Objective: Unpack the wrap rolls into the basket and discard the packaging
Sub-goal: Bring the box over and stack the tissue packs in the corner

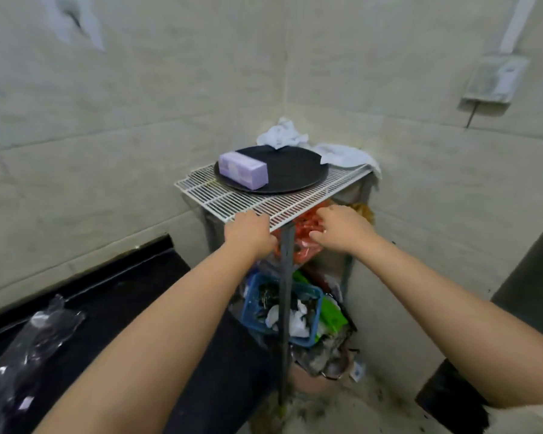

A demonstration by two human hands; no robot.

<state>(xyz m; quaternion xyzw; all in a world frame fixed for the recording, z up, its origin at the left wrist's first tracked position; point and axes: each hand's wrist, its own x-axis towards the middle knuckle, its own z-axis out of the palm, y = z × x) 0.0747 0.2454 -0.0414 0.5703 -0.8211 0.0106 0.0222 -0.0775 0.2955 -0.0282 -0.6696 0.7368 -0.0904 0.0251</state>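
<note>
My left hand [250, 231] is at the front edge of the white wire shelf [220, 198], with its fingers tucked under the edge and hidden. My right hand [342, 227] reaches under the same shelf, fingertips against a red plastic item [304, 242] on the level below; I cannot tell whether it is a basket or a bag. A crumpled clear plastic wrapper [41, 336] lies on the black counter at lower left. A blue basket [311, 336] on a lower level holds dark and white scraps.
A purple box [243, 170] lies on a round black tray [295, 173] on the top shelf, with white cloths [282, 134] behind it. Green packaging [333, 317] sits beside the blue basket. The dark rack post [285, 308] stands between my arms. Walls close in behind and to the right.
</note>
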